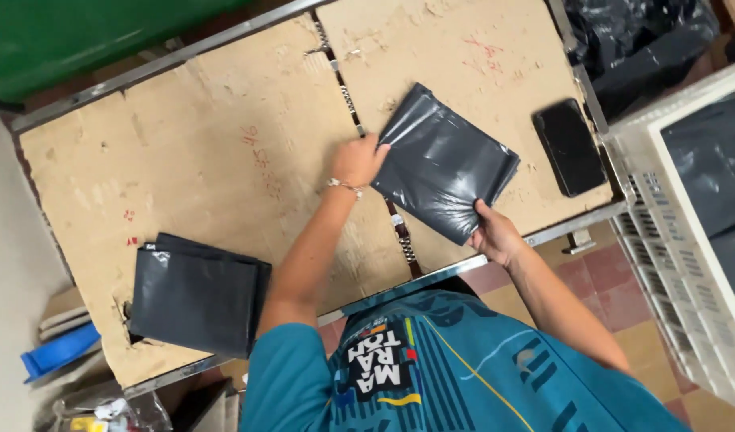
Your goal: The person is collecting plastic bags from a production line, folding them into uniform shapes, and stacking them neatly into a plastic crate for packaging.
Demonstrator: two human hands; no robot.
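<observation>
Grey plastic packet (443,164) between both hands (358,160).

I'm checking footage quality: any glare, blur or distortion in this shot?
Head view: soft glare streaks the glossy dark grey plastic bag held by the left hand and right hand; the black phone shows faint sheen; edges bow from wide-angle distortion; focus looks sharp, shadows soft.

We see a teal short-sleeved jersey (455,368) with darker stripes, a thin yellow line and white lettering on a dark chest patch. A slim beaded bracelet (345,187) circles the left wrist.
</observation>
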